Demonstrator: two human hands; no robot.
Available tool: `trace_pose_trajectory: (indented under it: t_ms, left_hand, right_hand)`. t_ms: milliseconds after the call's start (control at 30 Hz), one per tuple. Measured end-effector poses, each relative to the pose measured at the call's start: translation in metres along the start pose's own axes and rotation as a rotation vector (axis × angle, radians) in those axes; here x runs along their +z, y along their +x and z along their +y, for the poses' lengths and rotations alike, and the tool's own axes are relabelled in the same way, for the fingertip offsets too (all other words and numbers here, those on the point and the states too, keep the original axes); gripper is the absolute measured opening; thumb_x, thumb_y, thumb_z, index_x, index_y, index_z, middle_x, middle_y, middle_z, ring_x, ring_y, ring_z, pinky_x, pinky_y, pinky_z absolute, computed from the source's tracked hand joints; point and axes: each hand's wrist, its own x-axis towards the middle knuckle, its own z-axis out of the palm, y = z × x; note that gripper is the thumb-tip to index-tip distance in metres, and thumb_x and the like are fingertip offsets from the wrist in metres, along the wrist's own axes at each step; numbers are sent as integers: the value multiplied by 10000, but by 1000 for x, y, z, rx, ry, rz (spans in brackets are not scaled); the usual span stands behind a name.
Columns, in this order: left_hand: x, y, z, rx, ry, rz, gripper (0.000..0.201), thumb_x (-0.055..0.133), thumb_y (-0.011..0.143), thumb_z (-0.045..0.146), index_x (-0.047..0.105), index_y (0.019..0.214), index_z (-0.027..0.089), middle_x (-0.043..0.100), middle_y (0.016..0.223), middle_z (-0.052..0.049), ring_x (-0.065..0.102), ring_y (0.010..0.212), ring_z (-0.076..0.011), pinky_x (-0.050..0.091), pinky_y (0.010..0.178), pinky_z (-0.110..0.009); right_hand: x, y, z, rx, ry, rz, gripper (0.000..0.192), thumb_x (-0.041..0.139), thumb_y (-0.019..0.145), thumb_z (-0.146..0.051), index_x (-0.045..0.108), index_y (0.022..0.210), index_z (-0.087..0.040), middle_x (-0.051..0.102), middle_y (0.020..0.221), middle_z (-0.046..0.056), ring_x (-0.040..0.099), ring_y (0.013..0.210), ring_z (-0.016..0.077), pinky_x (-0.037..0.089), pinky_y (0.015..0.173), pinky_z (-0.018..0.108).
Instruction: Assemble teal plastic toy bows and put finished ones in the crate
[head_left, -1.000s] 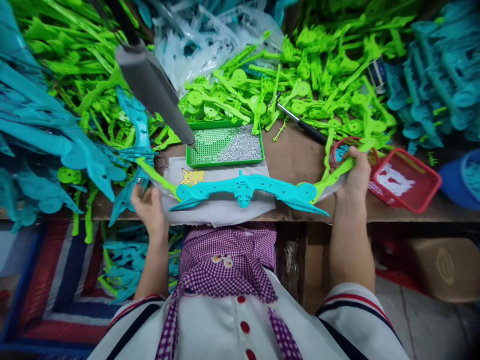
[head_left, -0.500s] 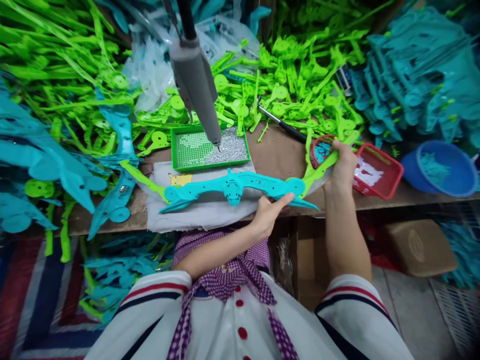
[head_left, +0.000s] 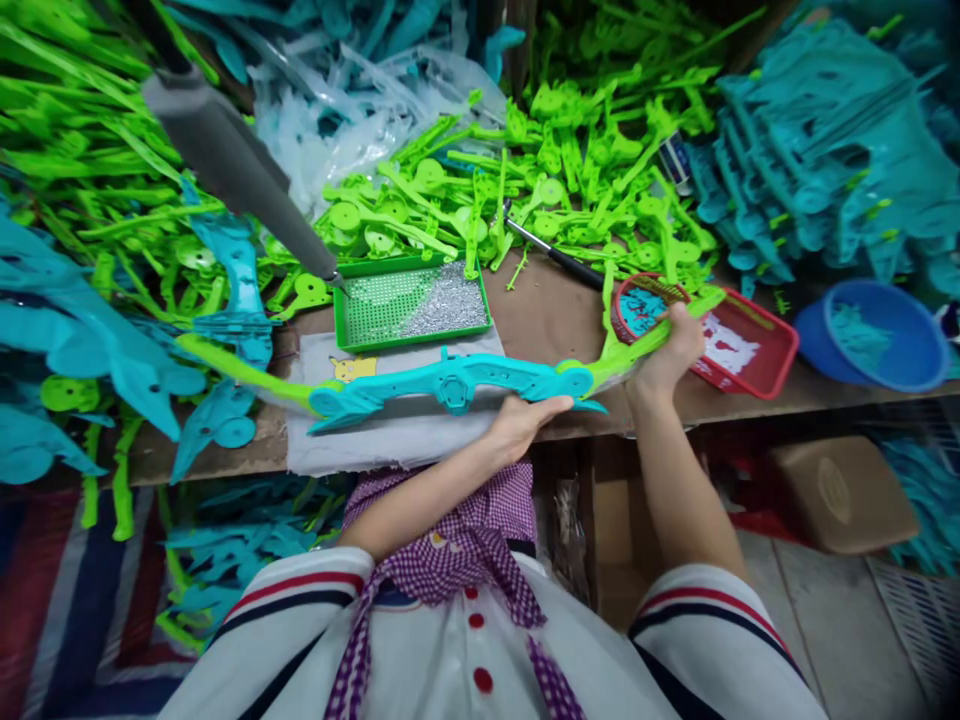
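Observation:
A toy bow with a turquoise plastic body point(head_left: 459, 383) lies across in front of me over a light cloth point(head_left: 390, 440). A lime-green limb point(head_left: 244, 375) reaches out from its left end, and another lime-green limb point(head_left: 637, 345) from its right end. My left hand point(head_left: 521, 425) is closed on the lower edge of the body, near the right round joint, with the index finger stretched along it. Wrapped around the right limb is my right hand point(head_left: 667, 350). A grey electric screwdriver point(head_left: 240, 170) hangs tilted at upper left, its tip over a green tray point(head_left: 341, 338) of small screws.
Heaps of lime-green parts point(head_left: 555, 190) cover the back of the bench. Turquoise parts point(head_left: 825, 150) are stacked on the right and left. A hammer point(head_left: 555, 250) lies behind the red baskets point(head_left: 776, 370). A blue bowl point(head_left: 825, 345) stands at the right.
The hanging screwdriver has swung left, away from above the screws. Both green limbs now lie more level, the left one reaching further left. My hands keep their hold.

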Motion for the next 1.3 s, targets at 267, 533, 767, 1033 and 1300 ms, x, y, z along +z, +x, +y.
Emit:
trace_pose_trajectory:
  t_ms: [267,533,767,1033,1300]
  left_hand:
    - [-90,-125,76,628,1080,-176,298,776,795,209,765,1041,378,749,1031,-44,706,947,-250,582,905,-448]
    - [-143,-97,137,968,1723,156,337,667,918,417,695,1204,240,733,1120,-88,693,1038,-263,545,936,-404]
    - [-141,-96,128,1100,1813,107,272,619,960,393,707,1110,184,765,977,-62,714,890,-207,547,808,-320]
    - [-152,-85,170,523,1992,-13,440,623,929,429,603,1307,205,719,1171,-103,683,1024,-285,505,845,-355]
    - [-172,-61,174,33,1529,-286,521,595,867,554,643,1218,173,698,1232,-89,650,1076,-279,482,929,-351]
  right_hand:
    - [25,-14,-4,54,113,301,360,145,935,-497,360,741,-283,347,677,-5,501,629,210,500,658,423]
    - [-2,-43,-3,76,-15,8,469,288,923,-633,540,912,-238,484,749,0,523,677,185,489,675,379]
    - [-31,-138,-30,-483,-351,-147,314,615,879,-455,666,1101,-238,684,1048,86,642,982,247,479,891,423]
    - [28,-105,-38,-688,-539,-645,341,495,992,-416,653,1242,-246,704,1249,66,574,1263,244,290,1071,441]
    - [-28,-63,-41,-487,-379,-158,281,552,959,-380,720,1020,-163,738,1007,120,664,1004,219,449,952,391]
